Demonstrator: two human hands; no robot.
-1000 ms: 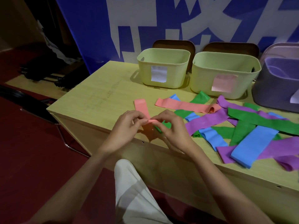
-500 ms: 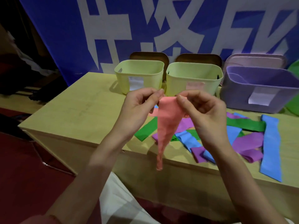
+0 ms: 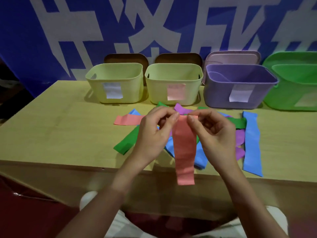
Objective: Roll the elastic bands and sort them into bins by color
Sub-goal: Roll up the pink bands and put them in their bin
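Note:
A pink elastic band [image 3: 184,152] hangs flat in the air above the table's front edge. My left hand [image 3: 154,133] pinches its top left corner and my right hand [image 3: 214,133] pinches its top right corner. Behind my hands a heap of flat bands lies on the wooden table [image 3: 60,131]: a second pink band [image 3: 127,120], a green band [image 3: 127,143], a long blue band [image 3: 252,145], and purple ones partly hidden. Along the back stand a yellow bin with a white label [image 3: 115,83], a yellow bin with a pink label [image 3: 173,83], a purple bin [image 3: 238,86] and a green bin [image 3: 291,86].
A blue banner with white characters [image 3: 154,28] hangs behind the bins. Two brown lids [image 3: 127,58] and a pale pink lid [image 3: 233,57] lean behind them. The floor to the left is dark red.
The pink band was lifted from the table and now hangs straight and flat, where half a second ago it tapered and twisted. The camera has swung right, bringing the green bin into view.

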